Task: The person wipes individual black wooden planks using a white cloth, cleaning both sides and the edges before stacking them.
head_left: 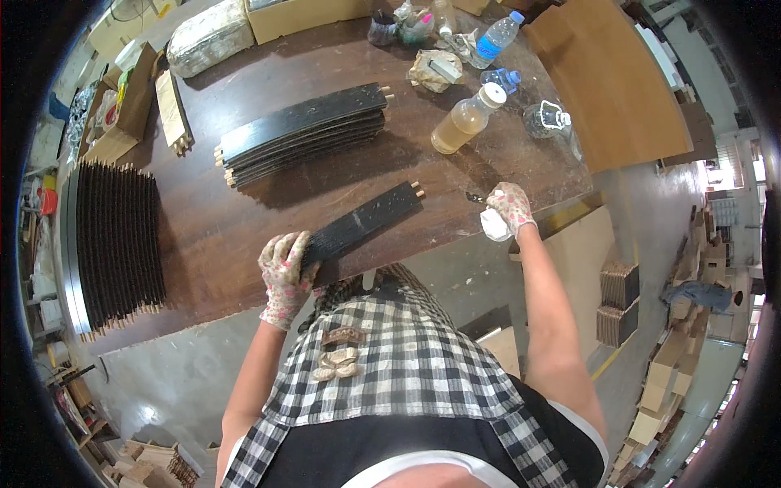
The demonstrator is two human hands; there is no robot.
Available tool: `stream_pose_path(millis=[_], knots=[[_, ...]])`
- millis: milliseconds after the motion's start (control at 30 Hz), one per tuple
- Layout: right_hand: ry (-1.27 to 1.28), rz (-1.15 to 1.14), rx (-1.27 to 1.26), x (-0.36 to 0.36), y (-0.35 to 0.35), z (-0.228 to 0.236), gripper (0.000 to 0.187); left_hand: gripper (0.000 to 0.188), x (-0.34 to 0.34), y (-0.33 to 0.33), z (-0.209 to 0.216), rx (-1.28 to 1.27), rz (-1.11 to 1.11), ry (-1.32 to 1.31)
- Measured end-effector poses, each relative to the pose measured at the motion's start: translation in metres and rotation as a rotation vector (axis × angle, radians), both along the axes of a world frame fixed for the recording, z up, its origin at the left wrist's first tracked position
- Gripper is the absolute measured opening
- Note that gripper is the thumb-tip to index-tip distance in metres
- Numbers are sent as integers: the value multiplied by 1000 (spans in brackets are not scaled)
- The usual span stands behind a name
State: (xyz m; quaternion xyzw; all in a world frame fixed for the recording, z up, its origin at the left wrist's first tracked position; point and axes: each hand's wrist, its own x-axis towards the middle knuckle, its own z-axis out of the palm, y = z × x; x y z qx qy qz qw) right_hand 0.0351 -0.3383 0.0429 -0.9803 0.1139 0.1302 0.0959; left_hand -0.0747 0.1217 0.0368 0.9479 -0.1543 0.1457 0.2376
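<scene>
My left hand, in a floral-patterned glove, grips the near left end of a black board. The board lies slanted at the table's front edge, with light wooden dowels sticking out of its far end. Over the table's right front edge, my right hand, gloved alike, is closed on a crumpled white cloth. A small dark object shows just left of those fingers; whether the hand holds it too, I cannot tell. Behind the single board lies a stack of black boards with dowel ends.
On the brown table, a row of black boards stands at the left. A bottle of cloudy yellowish liquid, a clear bottle and a glass jar stand at the back right. A cardboard sheet lies beyond the right edge.
</scene>
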Motion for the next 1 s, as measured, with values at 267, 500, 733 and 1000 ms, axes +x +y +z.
stream_pose_path(millis=[267, 500, 733, 1000], knots=[[-331, -88, 987, -44, 107, 72, 18, 85, 26, -90, 18, -1130, -366, 666], [-616, 20, 878, -54, 152, 63, 19, 48, 50, -81, 13, -1428, -250, 756], [-242, 164, -303, -32, 61, 9, 21, 26, 44, -38, 40, -261, -109, 337], [-43, 288, -341, -2, 32, 0, 17, 20, 18, -34, 24, -39, -42, 327]])
